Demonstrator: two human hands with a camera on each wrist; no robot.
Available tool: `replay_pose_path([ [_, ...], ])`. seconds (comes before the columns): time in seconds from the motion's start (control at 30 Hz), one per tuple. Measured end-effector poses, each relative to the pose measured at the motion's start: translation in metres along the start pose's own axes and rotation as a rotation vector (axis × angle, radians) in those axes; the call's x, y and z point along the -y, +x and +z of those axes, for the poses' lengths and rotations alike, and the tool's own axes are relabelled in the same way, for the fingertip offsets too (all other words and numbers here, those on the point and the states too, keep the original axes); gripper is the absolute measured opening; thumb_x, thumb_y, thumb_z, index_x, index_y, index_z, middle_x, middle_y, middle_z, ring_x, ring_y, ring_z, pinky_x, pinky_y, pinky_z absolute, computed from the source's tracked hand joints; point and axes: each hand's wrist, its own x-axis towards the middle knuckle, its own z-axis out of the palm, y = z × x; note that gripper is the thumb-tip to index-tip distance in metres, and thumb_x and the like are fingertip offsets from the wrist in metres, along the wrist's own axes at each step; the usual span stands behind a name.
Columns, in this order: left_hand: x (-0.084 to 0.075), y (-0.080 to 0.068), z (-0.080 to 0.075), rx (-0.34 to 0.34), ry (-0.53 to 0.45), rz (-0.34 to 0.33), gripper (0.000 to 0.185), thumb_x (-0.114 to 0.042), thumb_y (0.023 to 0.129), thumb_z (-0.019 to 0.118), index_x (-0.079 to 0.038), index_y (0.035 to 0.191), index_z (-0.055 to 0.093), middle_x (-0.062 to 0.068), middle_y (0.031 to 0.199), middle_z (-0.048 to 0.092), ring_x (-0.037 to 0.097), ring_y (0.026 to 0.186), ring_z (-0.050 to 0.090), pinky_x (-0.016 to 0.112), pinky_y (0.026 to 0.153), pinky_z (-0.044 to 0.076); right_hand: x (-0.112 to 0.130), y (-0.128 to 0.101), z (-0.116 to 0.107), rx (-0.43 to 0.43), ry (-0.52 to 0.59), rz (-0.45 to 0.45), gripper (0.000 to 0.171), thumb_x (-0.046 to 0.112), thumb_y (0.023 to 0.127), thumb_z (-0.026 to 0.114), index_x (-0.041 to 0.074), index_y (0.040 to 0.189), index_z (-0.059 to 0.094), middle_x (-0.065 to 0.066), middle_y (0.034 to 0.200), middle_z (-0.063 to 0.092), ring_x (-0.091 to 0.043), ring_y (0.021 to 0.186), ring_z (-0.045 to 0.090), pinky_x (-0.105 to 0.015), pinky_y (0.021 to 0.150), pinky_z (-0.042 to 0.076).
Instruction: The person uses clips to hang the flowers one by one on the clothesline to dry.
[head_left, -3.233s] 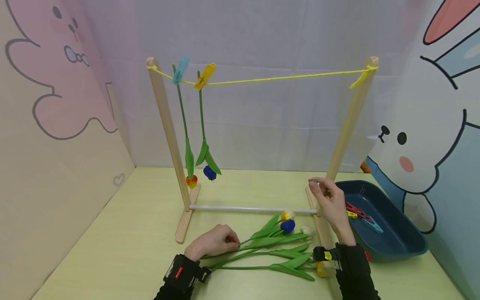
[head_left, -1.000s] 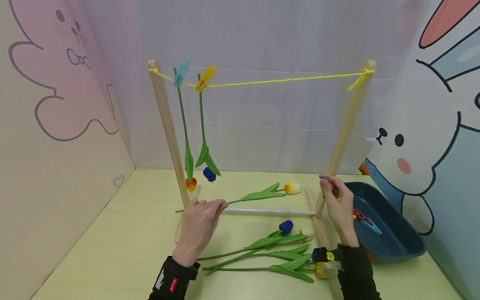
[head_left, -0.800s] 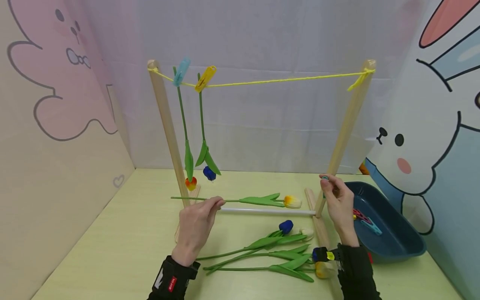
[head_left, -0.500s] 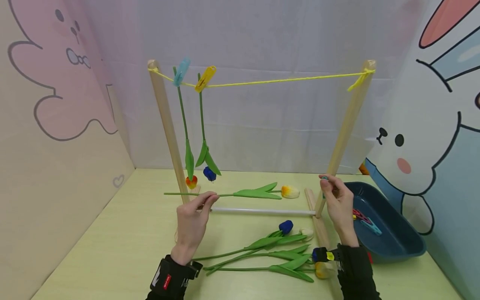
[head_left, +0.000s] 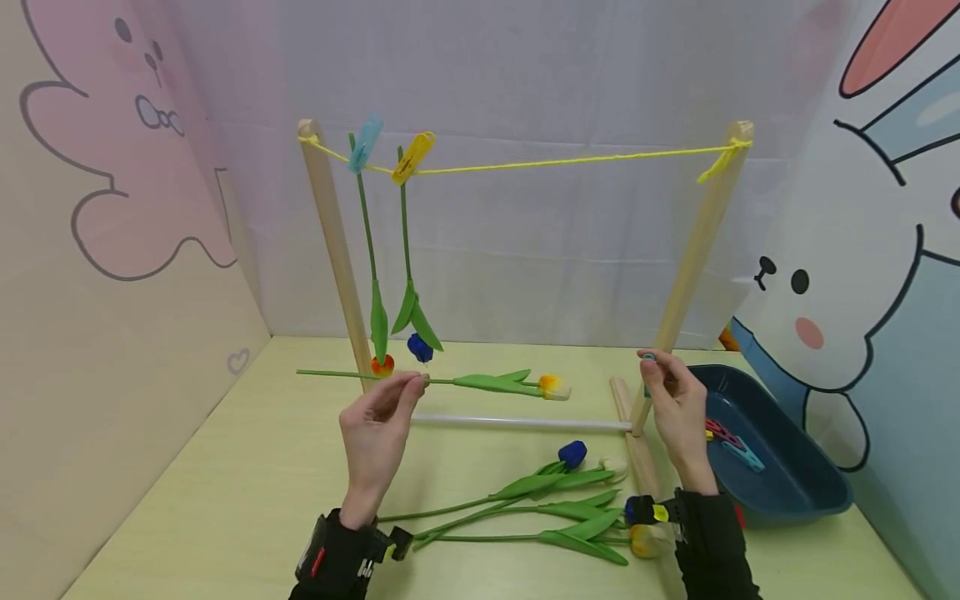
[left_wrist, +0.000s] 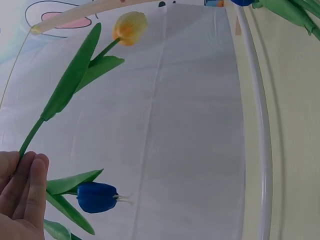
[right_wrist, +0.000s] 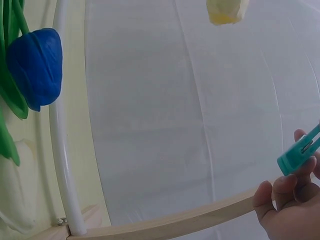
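Observation:
My left hand [head_left: 375, 442] pinches the green stem of a yellow-and-white artificial tulip [head_left: 495, 383], which lies level above the table with its bloom to the right. In the left wrist view its bloom [left_wrist: 130, 28] and leaves stretch away from the fingertips. A teal clothespin [right_wrist: 297, 156] is between the thumb and fingers of my right hand [head_left: 675, 408], beside the right post. From the yellow string [head_left: 562, 162], an orange-red tulip [head_left: 379, 325] under a light blue clothespin [head_left: 365, 143] and a blue tulip [head_left: 420, 347] under a yellow clothespin [head_left: 413, 157] hang bloom down.
Wooden posts [head_left: 330, 225] carry the string, and a white rod [head_left: 525, 423] joins them low down. Several tulips [head_left: 525, 504] lie on the table [head_left: 225, 492] in front. A dark blue basin [head_left: 795, 467] with more clothespins [head_left: 742, 454] stands at right.
My left hand has lifted the yellow-and-white tulip from the pile, then carried it up and left, its stem swinging level. The right hand has shifted slightly right, still holding the clothespin.

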Motion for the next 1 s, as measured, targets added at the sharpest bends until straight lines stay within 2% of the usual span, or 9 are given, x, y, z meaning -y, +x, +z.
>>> replay_pose_path([
  [0.1,-0.001,0.0,0.0,0.005,-0.05,-0.036,0.015,0.01,0.089,0.068,0.007,0.104,0.073,0.017,0.094,0.078,-0.002,0.083,0.073,0.014,0.073,0.057,0.0,0.0,0.0,0.005,-0.004,0.001,0.02,0.001,0.103,0.053,-0.008,0.115,0.065,0.012,0.071,0.047,-0.006,0.062,0.041,-0.022,0.06,0.033],
  [0.27,-0.001,0.001,-0.001,0.007,-0.103,-0.065,0.013,0.01,0.091,0.065,0.01,0.104,0.068,-0.013,0.097,0.077,-0.001,0.085,0.072,0.015,0.078,0.058,0.0,0.0,0.0,0.007,-0.007,0.01,0.022,0.001,0.103,0.053,-0.011,0.118,0.064,0.011,0.074,0.049,-0.011,0.065,0.043,-0.021,0.061,0.034],
  [0.4,-0.001,0.001,0.0,0.008,-0.13,-0.076,0.013,0.011,0.092,0.064,0.013,0.104,0.062,-0.017,0.097,0.075,0.0,0.087,0.072,0.015,0.082,0.057,0.001,-0.001,0.001,0.006,-0.003,0.024,0.023,0.002,0.103,0.053,-0.011,0.119,0.063,0.011,0.077,0.053,-0.009,0.068,0.046,-0.02,0.063,0.036],
  [0.57,-0.003,0.001,0.0,0.014,-0.121,-0.074,0.016,0.011,0.092,0.064,0.014,0.105,0.056,-0.015,0.097,0.076,0.001,0.088,0.073,0.016,0.083,0.057,0.002,-0.001,0.002,0.008,0.003,0.032,0.023,0.002,0.103,0.053,-0.011,0.118,0.063,0.012,0.081,0.056,-0.007,0.071,0.048,-0.019,0.065,0.037],
  [0.67,-0.003,0.001,0.001,0.022,-0.092,-0.058,0.02,0.011,0.091,0.065,0.016,0.107,0.053,0.005,0.093,0.079,0.001,0.088,0.073,0.016,0.084,0.057,0.003,-0.001,0.003,0.014,0.014,0.027,0.021,0.002,0.103,0.052,-0.008,0.116,0.065,0.011,0.081,0.056,-0.007,0.069,0.047,-0.021,0.063,0.035],
  [0.8,-0.005,0.003,0.003,0.037,-0.056,-0.06,0.027,0.01,0.091,0.065,0.015,0.113,0.05,0.03,0.091,0.072,-0.002,0.087,0.072,0.015,0.085,0.056,0.004,-0.001,0.005,0.026,0.013,0.012,0.019,0.002,0.103,0.053,-0.003,0.114,0.067,0.011,0.079,0.054,-0.007,0.064,0.044,-0.024,0.059,0.032],
  [1.0,-0.007,0.014,0.009,0.07,-0.048,-0.043,0.026,0.007,0.091,0.067,0.011,0.114,0.057,0.028,0.093,0.074,-0.004,0.091,0.071,0.015,0.086,0.056,0.005,-0.002,0.01,0.048,0.003,-0.001,0.019,0.002,0.103,0.053,-0.002,0.115,0.067,0.012,0.077,0.052,-0.005,0.062,0.043,-0.025,0.055,0.03],
])
